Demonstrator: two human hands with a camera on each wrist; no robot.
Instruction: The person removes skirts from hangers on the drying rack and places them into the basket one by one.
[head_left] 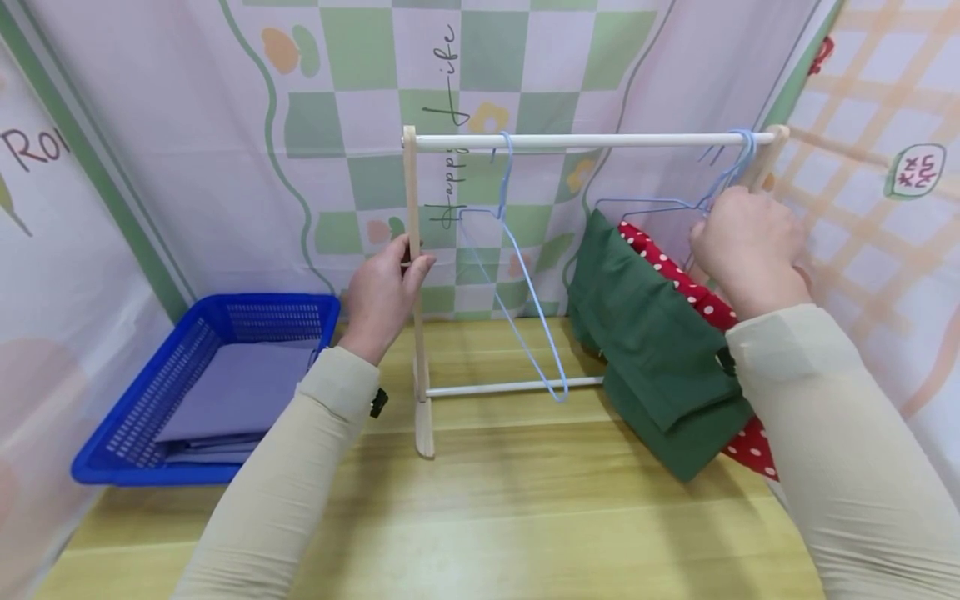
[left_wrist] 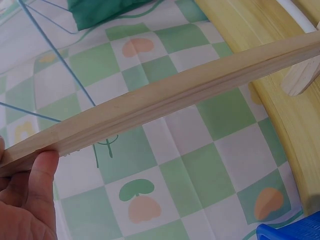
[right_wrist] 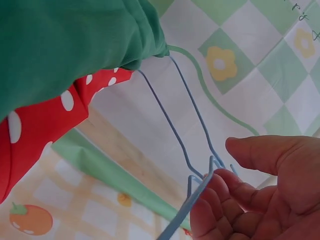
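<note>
A small clothes rack has wooden side posts and a white rod [head_left: 592, 141]. My left hand [head_left: 384, 292] grips its left wooden post [head_left: 411, 192], thumb on one side and fingers on the other. My right hand [head_left: 750, 242] is at the rack's right end, by the necks of blue wire hangers [right_wrist: 192, 112]. Its fingers bend loosely against the wire, with the thumb held apart. From these hangers hang a green cloth [head_left: 660, 350] and, behind it, a red cloth with white dots [head_left: 693, 292]. A bare blue hanger [head_left: 536, 300] hangs near the left post.
A blue plastic basket [head_left: 202, 479] stands on the left of the wooden table [head_left: 517, 517], holding folded grey-purple cloth [head_left: 232, 387]. A lower white bar [head_left: 510, 387] joins the rack's sides near the table. Behind the rack hangs a green-and-white checked curtain [head_left: 360, 50].
</note>
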